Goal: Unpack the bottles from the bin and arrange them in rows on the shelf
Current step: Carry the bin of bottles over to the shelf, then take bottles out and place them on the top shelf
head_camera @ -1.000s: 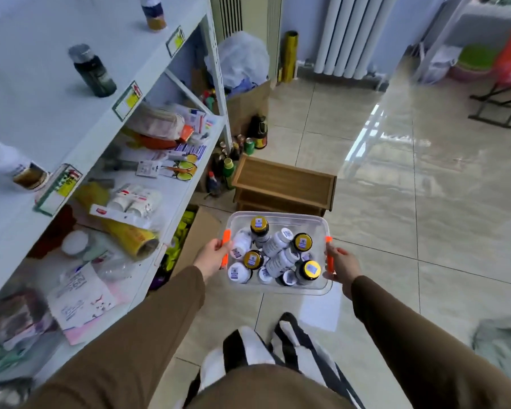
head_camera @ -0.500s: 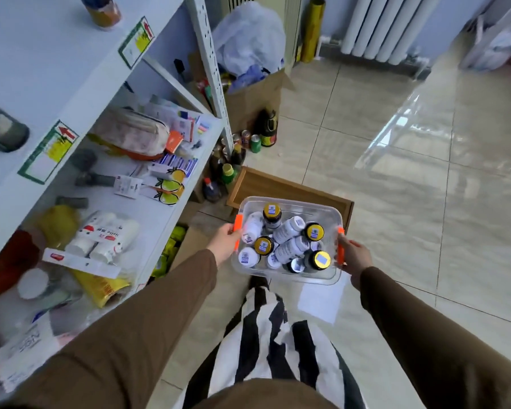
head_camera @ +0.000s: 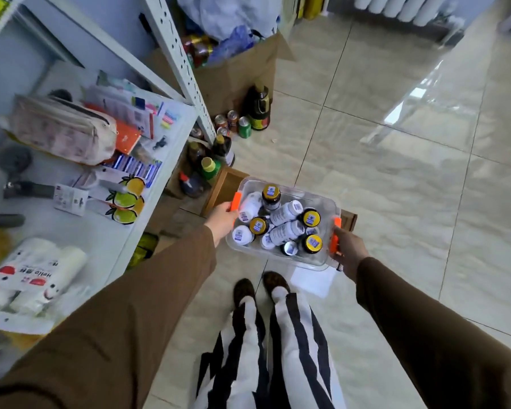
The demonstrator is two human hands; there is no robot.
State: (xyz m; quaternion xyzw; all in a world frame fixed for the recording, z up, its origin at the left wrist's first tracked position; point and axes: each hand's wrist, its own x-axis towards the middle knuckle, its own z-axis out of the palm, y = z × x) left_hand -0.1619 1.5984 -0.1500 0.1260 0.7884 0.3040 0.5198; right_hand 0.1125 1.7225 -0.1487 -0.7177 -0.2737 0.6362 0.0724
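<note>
- Left hand (head_camera: 221, 221) is curled round the bin's left orange handle (head_camera: 236, 202); the fingers are wrapped at the rim, the thumb side only partly seen.
- Right hand (head_camera: 347, 249) is curled round the right orange handle (head_camera: 335, 236); its fingertips are hidden under the rim.
- Clear plastic bin (head_camera: 326, 203) is held between both hands, in the air over the tiled floor (head_camera: 396, 202), just beside the white shelf (head_camera: 160, 160) and above a wooden crate (head_camera: 222, 187).
- Handling, judged: thin clear walls are likely to flex; the load looks moderate; the handles are the right hold, one each side, with the bin kept level.
- Contents: white bottles (head_camera: 286, 231) lie tipped and crossed; dark jars with yellow lids (head_camera: 309, 217) stand upright among them. All are loose and touching, none unpacked yet.
- Bottles, judged: hard, smooth, light if plastic; the dark jars may be glass, so knocks are to be avoided. Each is best taken by cap or body, top ones first.
- The shelf level beside the bin is crowded with a pouch (head_camera: 62, 131), packets and stationery.
- Drink bottles and cans (head_camera: 236, 125) stand on the floor by the shelf post; a cardboard box (head_camera: 236, 72) behind is stuffed with bags.
</note>
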